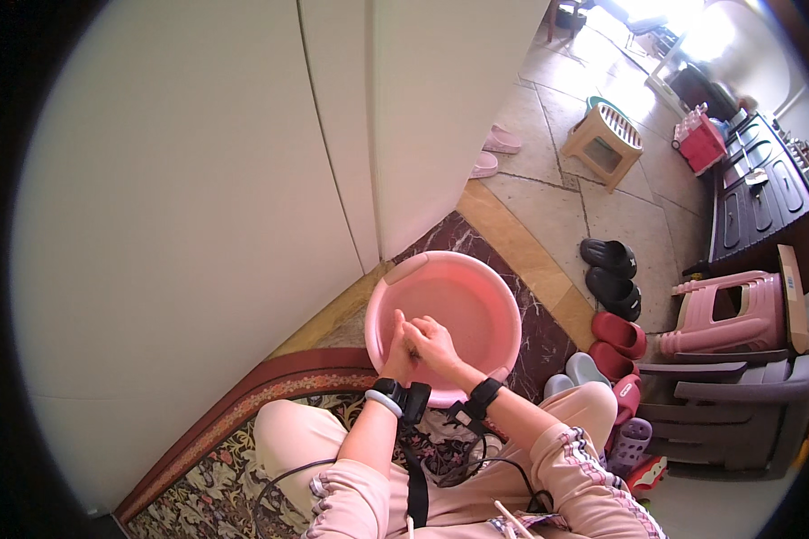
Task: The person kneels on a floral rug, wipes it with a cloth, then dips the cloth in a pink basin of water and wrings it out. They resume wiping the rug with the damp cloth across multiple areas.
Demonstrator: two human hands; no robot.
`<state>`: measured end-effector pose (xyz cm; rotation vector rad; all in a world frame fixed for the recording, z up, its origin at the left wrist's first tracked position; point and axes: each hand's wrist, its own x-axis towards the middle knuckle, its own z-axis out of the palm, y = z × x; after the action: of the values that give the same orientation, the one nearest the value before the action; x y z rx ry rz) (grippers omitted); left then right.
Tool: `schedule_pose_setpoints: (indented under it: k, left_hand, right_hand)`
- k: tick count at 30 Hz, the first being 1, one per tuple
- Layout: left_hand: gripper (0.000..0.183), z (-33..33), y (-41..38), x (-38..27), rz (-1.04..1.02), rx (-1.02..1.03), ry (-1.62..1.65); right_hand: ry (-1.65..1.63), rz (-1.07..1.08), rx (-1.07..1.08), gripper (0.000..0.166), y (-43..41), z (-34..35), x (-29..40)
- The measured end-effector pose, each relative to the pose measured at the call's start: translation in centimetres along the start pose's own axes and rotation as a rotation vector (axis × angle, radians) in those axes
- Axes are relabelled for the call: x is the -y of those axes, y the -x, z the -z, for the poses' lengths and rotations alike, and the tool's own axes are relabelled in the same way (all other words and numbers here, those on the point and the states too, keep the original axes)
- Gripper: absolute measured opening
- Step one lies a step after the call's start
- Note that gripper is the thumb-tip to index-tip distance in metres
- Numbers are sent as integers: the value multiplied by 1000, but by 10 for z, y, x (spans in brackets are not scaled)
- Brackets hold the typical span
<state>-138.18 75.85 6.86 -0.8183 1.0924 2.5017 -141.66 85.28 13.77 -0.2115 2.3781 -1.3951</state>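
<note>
A round pink plastic basin (468,290) stands on the floor before me, its near rim by the edge of a patterned carpet (209,465). Above its near left part my two hands are together and touching. My left hand (401,347) is partly hidden by my right hand (433,343), whose fingers are curled in against it. Whether anything lies between the palms cannot be seen. Black straps with small devices are on both wrists, and a pale ring-shaped bracelet (383,402) is on the left one. Dark cables run across my lap.
A tall white panel (209,168) rises at the left. Slippers in black (613,293), red (613,360) and other colours line the right side. Beyond them are a pink plastic stool (735,316) on its side and grey plastic furniture (714,418). A beige stool (607,145) stands farther off.
</note>
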Motion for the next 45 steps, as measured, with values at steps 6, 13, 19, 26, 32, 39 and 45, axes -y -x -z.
schedule_pose_setpoints:
  k: [6, 13, 19, 26, 32, 39, 45]
  left_hand:
    - [36, -29, -27, 37, -129, -229, 26]
    - [21, -20, -5, 22, -464, -376, -979]
    - [35, 8, 2, 35, -542, -471, -1210]
    - [56, -17, -1, 32, -80, -263, -1434]
    - [76, -12, -3, 19, 157, -184, -320]
    - [39, 17, -28, 25, -46, 151, 337]
    - [31, 5, -37, 47, 111, -275, 81]
  right_hand:
    - [332, 149, -221, 28, -17, 13, -34]
    - [155, 38, -389, 48, -45, 40, -98]
    - [573, -92, -144, 57, -40, 21, -122]
    - [459, -192, -70, 34, -33, 53, -141]
    - [103, -220, 57, 33, -18, 20, -74]
    - [94, 179, -77, 33, 1, -13, -7]
    - [553, 188, -270, 34, -27, -2, -57]
